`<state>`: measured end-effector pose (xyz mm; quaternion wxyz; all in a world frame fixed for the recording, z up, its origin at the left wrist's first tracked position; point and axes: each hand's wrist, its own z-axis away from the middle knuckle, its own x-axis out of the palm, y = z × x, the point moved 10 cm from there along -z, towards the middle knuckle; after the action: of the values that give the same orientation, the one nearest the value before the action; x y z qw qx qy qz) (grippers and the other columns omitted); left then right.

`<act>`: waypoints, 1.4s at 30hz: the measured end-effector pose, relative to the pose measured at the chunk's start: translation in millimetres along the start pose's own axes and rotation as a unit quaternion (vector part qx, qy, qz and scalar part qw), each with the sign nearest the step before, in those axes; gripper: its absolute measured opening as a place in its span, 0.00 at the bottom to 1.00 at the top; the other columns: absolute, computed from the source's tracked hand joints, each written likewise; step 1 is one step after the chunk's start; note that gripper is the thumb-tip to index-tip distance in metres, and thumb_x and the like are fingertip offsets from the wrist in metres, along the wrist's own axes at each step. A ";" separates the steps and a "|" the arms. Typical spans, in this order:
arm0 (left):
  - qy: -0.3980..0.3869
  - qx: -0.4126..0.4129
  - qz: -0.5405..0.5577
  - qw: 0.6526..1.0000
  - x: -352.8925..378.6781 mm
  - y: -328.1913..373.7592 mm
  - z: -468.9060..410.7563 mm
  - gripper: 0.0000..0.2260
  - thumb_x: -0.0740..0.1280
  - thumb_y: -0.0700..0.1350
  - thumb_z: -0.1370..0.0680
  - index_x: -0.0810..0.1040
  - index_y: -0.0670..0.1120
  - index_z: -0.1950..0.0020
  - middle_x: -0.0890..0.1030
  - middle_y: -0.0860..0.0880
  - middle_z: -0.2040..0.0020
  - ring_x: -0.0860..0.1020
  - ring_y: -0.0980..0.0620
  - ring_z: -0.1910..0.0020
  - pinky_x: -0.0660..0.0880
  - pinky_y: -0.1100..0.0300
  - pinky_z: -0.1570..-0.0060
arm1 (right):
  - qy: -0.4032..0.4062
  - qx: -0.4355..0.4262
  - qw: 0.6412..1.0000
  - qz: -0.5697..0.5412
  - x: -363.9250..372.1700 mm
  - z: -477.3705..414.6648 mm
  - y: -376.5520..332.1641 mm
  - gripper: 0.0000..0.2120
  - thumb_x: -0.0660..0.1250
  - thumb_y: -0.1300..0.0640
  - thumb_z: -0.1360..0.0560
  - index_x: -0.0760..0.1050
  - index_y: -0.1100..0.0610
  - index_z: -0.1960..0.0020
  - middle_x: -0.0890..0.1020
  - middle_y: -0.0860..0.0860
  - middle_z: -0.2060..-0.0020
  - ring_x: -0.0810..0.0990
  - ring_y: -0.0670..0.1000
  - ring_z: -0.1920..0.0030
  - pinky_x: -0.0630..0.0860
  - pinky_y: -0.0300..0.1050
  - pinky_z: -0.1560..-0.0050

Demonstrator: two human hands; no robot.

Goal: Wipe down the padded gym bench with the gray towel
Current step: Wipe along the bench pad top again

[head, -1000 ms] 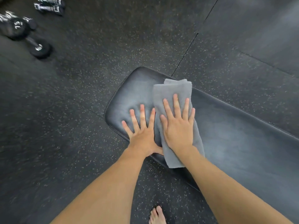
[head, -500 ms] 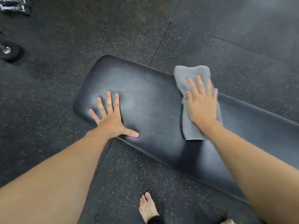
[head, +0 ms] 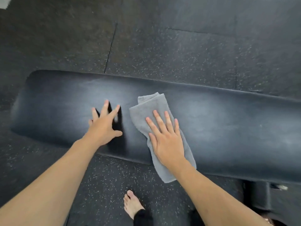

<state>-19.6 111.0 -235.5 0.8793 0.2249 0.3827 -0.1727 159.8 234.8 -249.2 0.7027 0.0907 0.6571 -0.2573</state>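
The black padded bench [head: 228,128] runs across the view from left to right. A folded gray towel [head: 146,110] lies across its middle, its near end hanging over the front edge. My right hand [head: 166,137] presses flat on the towel with fingers spread. My left hand [head: 104,124] hovers just above the bench pad to the left of the towel, fingers apart and slightly blurred, casting a dark shadow on the pad. It holds nothing.
Dark speckled rubber floor tiles [head: 162,51] surround the bench. My bare foot [head: 132,204] stands on the floor in front of the bench. Part of the bench's black frame [head: 267,194] shows at the lower right.
The view has shifted right along the bench. My left hand lifted off the pad and moved toward the towel. My right hand still presses the towel, now over the bench's middle.
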 end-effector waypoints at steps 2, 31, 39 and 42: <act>-0.012 0.038 0.014 0.999 23.7 64.9 2.9 0.48 0.77 0.58 0.31 0.48 0.63 0.21 0.35 0.59 0.21 0.33 0.37 0.23 0.45 0.32 0.29 | 0.006 0.033 0.999 0.006 -8.7 11.5 46.1 0.25 0.45 0.45 0.14 0.53 0.45 0.18 0.54 0.48 0.17 0.49 0.58 0.17 0.51 0.61 0.20; -0.082 -0.038 -0.086 0.992 104.2 181.0 18.4 0.72 0.64 0.82 0.59 0.19 0.62 0.31 0.19 0.53 0.28 0.25 0.38 0.27 0.36 0.31 0.31 | 0.054 0.217 0.975 -0.010 -72.0 114.4 341.3 0.26 0.45 0.45 0.15 0.54 0.46 0.18 0.54 0.49 0.17 0.47 0.58 0.17 0.51 0.63 0.20; -0.089 -0.057 -0.098 0.990 104.9 183.4 19.1 0.72 0.64 0.81 0.59 0.19 0.62 0.31 0.18 0.54 0.29 0.26 0.39 0.26 0.37 0.31 0.30 | 0.062 0.215 0.975 -0.011 -69.5 115.0 343.9 0.26 0.46 0.45 0.15 0.54 0.45 0.18 0.53 0.48 0.17 0.47 0.58 0.17 0.49 0.63 0.19; -0.096 -0.061 -0.102 0.988 104.1 184.5 19.4 0.72 0.65 0.81 0.59 0.18 0.63 0.33 0.15 0.55 0.33 0.26 0.38 0.26 0.37 0.30 0.30 | 0.062 0.214 0.975 -0.018 -68.3 114.8 345.0 0.26 0.45 0.44 0.15 0.53 0.45 0.18 0.53 0.48 0.17 0.47 0.58 0.17 0.49 0.63 0.19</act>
<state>147.2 241.9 -253.3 0.9016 0.1133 0.3276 -0.2587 426.1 491.6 -241.9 0.6204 0.2434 0.6302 -0.3985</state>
